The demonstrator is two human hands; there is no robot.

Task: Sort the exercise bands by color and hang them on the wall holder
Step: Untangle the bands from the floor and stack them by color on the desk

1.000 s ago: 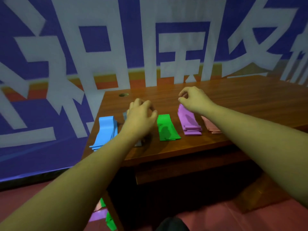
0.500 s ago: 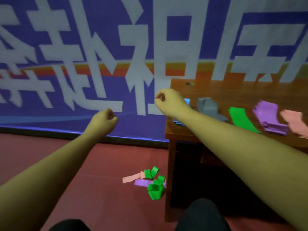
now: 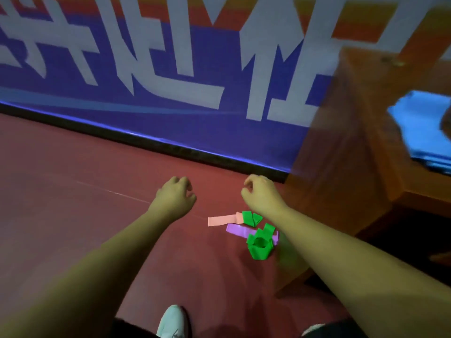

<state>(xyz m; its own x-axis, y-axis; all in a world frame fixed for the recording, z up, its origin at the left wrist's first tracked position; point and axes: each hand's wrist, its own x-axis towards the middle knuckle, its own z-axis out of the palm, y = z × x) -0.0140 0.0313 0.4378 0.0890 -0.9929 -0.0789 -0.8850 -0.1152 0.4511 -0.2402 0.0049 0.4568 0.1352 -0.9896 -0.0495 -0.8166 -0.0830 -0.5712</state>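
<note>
Fingers [image 3: 182,182] on the left hand [image 3: 174,198] are loosely curled with nothing in them, and the right hand [image 3: 261,195] is the same, its fingers [image 3: 248,186] bent in and holding nothing. Both hands hang out over the dark red floor [image 3: 73,191].

Just below the right wrist there's a little heap on the floor: a flat pink exercise band [image 3: 220,220], a purple exercise band [image 3: 238,231] beside it, and crumpled green exercise bands [image 3: 258,247] lying partly on top of both.

Over on the right, a stack of light blue exercise bands [image 3: 419,128] sits on the brown wooden desk [image 3: 353,142], pretty blurry. A blue wall banner with big white characters [image 3: 170,113] runs behind, and a white shoe [image 3: 170,322] pokes in at the bottom.
</note>
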